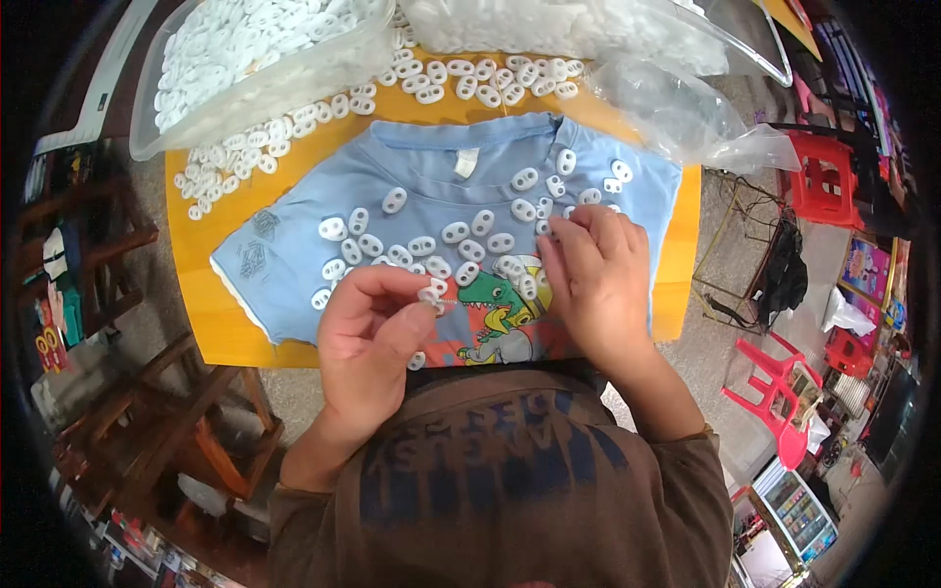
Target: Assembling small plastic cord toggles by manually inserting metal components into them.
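Note:
My left hand pinches a white oval cord stopper with two holes between thumb and fingers. A thin coiled spring sticks out from it to the right. My right hand is bent over the right side of the shirt, thumb and fingertips drawn together at a white two-hole cord stopper; its fingers partly cover that piece. Under both hands lies a light blue T-shirt with a green dinosaur print. Several loose cord stoppers are scattered across it.
The shirt lies on a yellow table. A translucent tub full of white pieces stands at the back left, more pieces beside it. At the back right are another clear container and a plastic bag. Red stools stand right.

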`<action>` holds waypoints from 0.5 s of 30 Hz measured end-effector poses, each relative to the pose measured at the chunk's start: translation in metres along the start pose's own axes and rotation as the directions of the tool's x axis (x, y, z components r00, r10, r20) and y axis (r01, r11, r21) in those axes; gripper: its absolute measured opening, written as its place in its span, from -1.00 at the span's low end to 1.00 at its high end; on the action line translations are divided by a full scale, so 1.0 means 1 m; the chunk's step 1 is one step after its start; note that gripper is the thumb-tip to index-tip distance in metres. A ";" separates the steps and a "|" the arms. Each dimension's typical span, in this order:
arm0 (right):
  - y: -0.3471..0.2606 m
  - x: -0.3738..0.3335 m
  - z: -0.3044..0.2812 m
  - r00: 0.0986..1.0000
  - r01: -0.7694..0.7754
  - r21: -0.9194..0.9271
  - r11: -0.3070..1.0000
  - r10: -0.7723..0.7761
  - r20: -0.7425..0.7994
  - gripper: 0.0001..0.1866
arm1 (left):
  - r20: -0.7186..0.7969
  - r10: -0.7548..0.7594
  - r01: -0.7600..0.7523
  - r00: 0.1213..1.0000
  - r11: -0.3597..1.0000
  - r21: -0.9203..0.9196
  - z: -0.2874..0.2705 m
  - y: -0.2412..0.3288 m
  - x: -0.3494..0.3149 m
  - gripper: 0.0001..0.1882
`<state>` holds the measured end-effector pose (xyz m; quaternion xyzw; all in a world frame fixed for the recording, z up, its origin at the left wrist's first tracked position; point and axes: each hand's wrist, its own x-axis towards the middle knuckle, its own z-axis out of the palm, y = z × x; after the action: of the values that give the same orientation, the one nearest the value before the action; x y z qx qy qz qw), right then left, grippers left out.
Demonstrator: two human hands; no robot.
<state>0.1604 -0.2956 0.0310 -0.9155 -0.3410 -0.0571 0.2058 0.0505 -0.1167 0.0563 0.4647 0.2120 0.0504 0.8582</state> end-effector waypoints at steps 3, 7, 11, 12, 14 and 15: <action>0.001 0.002 -0.001 1.000 0.028 0.021 0.999 -0.028 0.000 -0.78 | -0.004 0.012 -0.012 1.000 1.000 -0.016 -0.001 0.002 -0.002 -0.81; -0.001 0.002 -0.005 1.000 0.011 0.134 0.991 -0.009 -0.018 -0.76 | 0.020 0.006 -0.005 1.000 0.999 -0.044 -0.001 0.005 -0.003 -0.77; -0.010 -0.001 -0.012 0.993 -0.118 0.388 0.914 0.116 0.028 -0.79 | 0.053 0.020 -0.018 0.998 0.999 -0.033 0.007 0.007 -0.002 -0.73; -0.014 0.000 -0.015 0.986 -0.163 0.541 0.825 0.157 0.057 -0.81 | 0.050 -0.002 0.003 0.999 1.000 -0.021 0.010 0.009 -0.002 -0.72; -0.017 -0.005 -0.019 0.957 -0.287 0.747 0.600 0.202 0.206 -0.88 | 0.047 -0.026 0.026 0.999 1.000 -0.001 0.012 0.009 -0.002 -0.72; -0.019 -0.007 -0.020 0.957 -0.288 0.749 0.596 0.206 0.203 -0.88 | 0.053 -0.043 0.042 0.998 0.999 0.011 0.013 0.008 -0.002 -0.73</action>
<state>0.1438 -0.2954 0.0542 -0.7787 -0.2117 0.1667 0.5665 0.0551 -0.1229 0.0694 0.4657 0.1992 0.0188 0.8620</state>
